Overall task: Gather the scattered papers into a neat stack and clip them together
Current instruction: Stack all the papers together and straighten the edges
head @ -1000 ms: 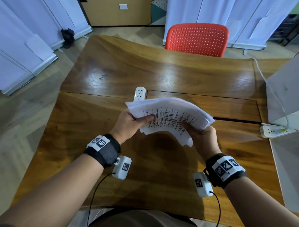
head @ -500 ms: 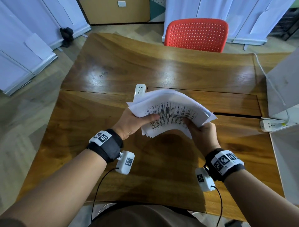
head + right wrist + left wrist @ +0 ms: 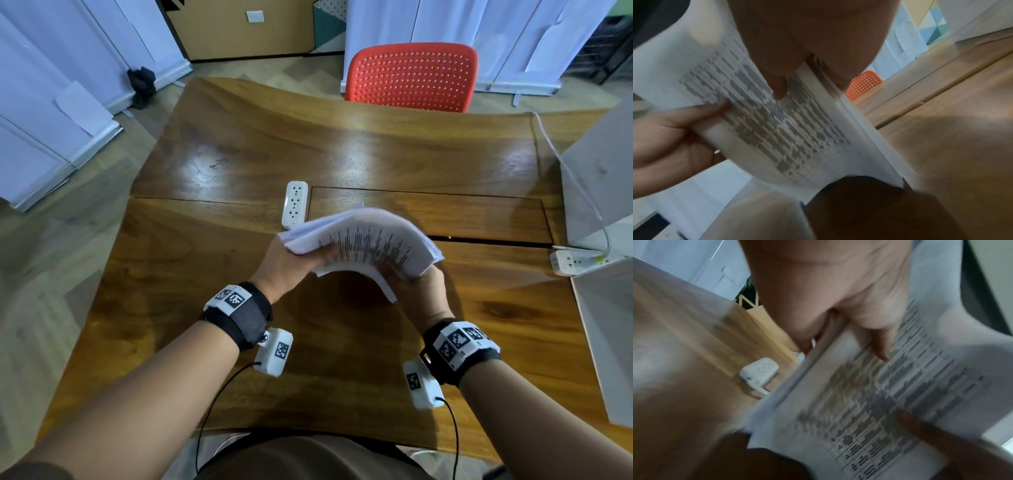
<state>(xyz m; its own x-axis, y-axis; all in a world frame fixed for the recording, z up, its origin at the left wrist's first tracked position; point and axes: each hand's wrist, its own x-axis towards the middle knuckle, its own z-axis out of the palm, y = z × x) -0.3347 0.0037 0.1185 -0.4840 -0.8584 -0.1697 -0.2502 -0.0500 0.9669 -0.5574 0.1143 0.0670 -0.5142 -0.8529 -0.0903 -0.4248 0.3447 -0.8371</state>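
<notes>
A thick stack of printed papers (image 3: 363, 240) is held in the air above the wooden table (image 3: 239, 164), bowed upward in the middle. My left hand (image 3: 294, 260) grips its left end, thumb on the printed top sheet. My right hand (image 3: 416, 284) grips the right end from below. In the left wrist view the left thumb (image 3: 877, 344) presses on the papers (image 3: 869, 399), and a right-hand finger shows lower right. In the right wrist view the right thumb (image 3: 777, 84) lies on the papers (image 3: 777, 123), with the left hand (image 3: 674, 129) at the other end. No clip is in view.
A white power strip (image 3: 294, 204) lies on the table just beyond the papers; another (image 3: 575, 262) sits at the right edge beside a white box (image 3: 603, 178). A red chair (image 3: 411, 75) stands at the far side. A recessed panel seam crosses the table centre.
Both hands have carried the stack a little lower and toward me, and its sheets look more squared together than a second ago. Both grips are unchanged.
</notes>
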